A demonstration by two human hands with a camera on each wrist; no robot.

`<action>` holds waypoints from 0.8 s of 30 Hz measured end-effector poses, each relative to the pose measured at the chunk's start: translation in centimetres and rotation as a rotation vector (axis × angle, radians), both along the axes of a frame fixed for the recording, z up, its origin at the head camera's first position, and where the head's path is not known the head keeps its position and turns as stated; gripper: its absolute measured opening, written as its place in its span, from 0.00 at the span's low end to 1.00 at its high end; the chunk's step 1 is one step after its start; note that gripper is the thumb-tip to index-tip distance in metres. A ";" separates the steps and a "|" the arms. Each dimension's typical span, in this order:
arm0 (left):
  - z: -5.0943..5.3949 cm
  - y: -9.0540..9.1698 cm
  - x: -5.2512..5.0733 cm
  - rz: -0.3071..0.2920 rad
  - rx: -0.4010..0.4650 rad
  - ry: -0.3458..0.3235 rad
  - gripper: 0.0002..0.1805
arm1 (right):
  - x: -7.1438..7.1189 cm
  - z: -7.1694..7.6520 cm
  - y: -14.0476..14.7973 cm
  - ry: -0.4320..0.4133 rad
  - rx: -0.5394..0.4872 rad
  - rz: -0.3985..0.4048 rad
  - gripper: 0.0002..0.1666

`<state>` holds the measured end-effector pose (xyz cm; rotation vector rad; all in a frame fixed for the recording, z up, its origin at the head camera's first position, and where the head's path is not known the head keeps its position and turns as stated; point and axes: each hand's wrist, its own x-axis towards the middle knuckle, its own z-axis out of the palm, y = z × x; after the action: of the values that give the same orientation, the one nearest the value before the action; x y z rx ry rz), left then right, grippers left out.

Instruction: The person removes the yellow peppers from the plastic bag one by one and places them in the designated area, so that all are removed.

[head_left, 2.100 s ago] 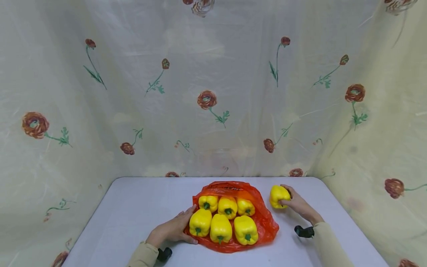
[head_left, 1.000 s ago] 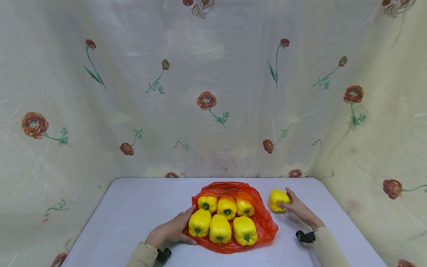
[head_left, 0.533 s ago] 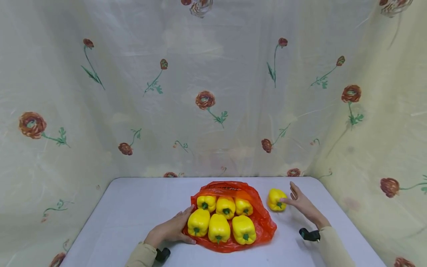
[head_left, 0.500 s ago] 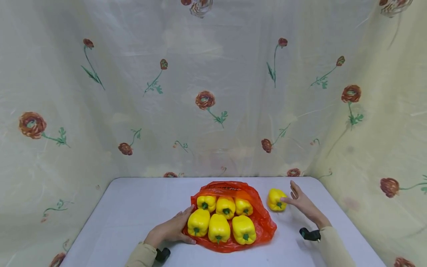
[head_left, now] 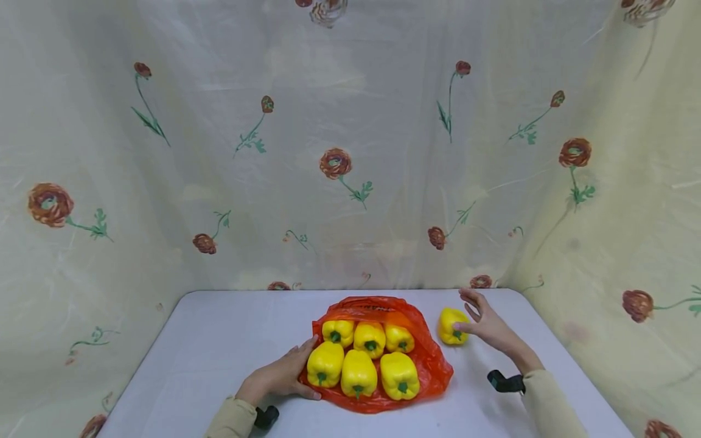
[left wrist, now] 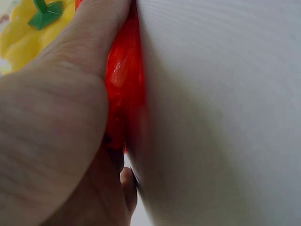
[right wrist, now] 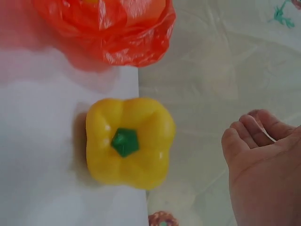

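Several yellow bell peppers (head_left: 358,372) with green stems sit in the mouth of a red plastic bag (head_left: 432,365) on the table. My left hand (head_left: 282,372) rests against the bag's left edge, fingers extended along it; in the left wrist view the red film (left wrist: 124,75) lies beside the hand. One lone yellow bell pepper (head_left: 452,325) stands on the table to the right of the bag. Beside and above it is my right hand (head_left: 493,328), fingers spread and holding nothing. The right wrist view shows a gap between the pepper (right wrist: 129,143) and the hand (right wrist: 263,165).
A white table (head_left: 235,328) bears everything. Behind and at the sides hangs a pale flower-patterned curtain (head_left: 383,231). Black wrist cameras (head_left: 505,382) sit on both wrists.
My right hand has let go of the lone pepper, which stays on the table, and has lifted off with fingers spread, lately moving a little left and away. The left hand stays at the bag.
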<state>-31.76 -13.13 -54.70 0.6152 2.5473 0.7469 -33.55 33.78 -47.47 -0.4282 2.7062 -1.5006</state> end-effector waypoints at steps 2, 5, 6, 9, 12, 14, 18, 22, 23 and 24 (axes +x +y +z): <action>-0.1 -0.1 -0.1 0.002 -0.005 0.002 0.65 | 0.3 0.1 -0.6 0.014 -0.005 0.018 0.53; -0.3 -0.1 -0.1 0.001 -0.008 0.008 0.65 | 0.7 0.2 -1.5 0.010 -0.025 0.045 0.52; -0.3 -0.1 -0.1 0.001 -0.007 0.007 0.65 | 0.9 0.3 -1.8 0.009 -0.028 0.057 0.52; -0.3 -0.1 -0.2 0.003 -0.007 0.007 0.65 | 1.2 0.4 -2.8 -0.003 -0.052 0.095 0.52; -0.3 -0.1 -0.2 0.007 -0.005 -0.001 0.66 | 1.6 0.5 -3.6 -0.008 -0.069 0.141 0.51; -0.4 -0.1 -0.1 0.012 -0.008 -0.006 0.66 | 1.9 0.4 -4.1 -0.019 -0.083 0.168 0.51; -0.5 0.0 -0.1 0.015 -0.006 -0.008 0.66 | 2.4 0.2 -5.2 -0.066 -0.082 0.195 0.50; -0.7 0.0 -0.2 0.014 -0.004 -0.007 0.66 | 3.0 -0.3 -6.4 -0.127 -0.077 0.210 0.49; -0.7 0.0 -0.2 0.012 -0.005 -0.004 0.66 | 3.1 -0.5 -6.7 -0.138 -0.073 0.218 0.48; -0.7 0.0 -0.2 0.012 -0.006 -0.005 0.66 | 3.2 -0.7 -7.0 -0.142 -0.073 0.230 0.47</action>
<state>-32.00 -13.14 -55.44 0.5965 2.5500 0.7443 -30.31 26.81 -48.15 -0.5883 2.4071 -1.5068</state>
